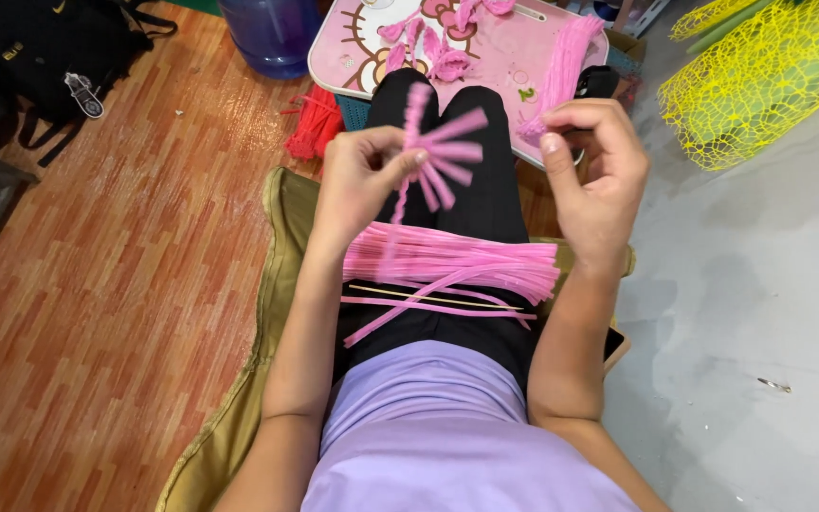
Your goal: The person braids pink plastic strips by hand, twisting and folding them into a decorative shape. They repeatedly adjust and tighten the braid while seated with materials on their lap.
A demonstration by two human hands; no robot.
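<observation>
Pinching a fanned pink pipe-cleaner bundle (436, 156) above the lap, left hand (364, 180) raised, right hand (594, 171) curled beside it, fingers loosely bent, loose pink strands (457, 264) across thighs, pink tabletop (485, 43) ahead, wood-pattern floor (116, 284) left.

Left hand (362, 180) pinched closed; right hand (591, 166) raised beside it, fingers curled

A small white tag (84, 95) hangs on the black bag (45, 47), top left.

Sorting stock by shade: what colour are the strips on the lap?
Bright pink strips, clearest in the head view.
</observation>
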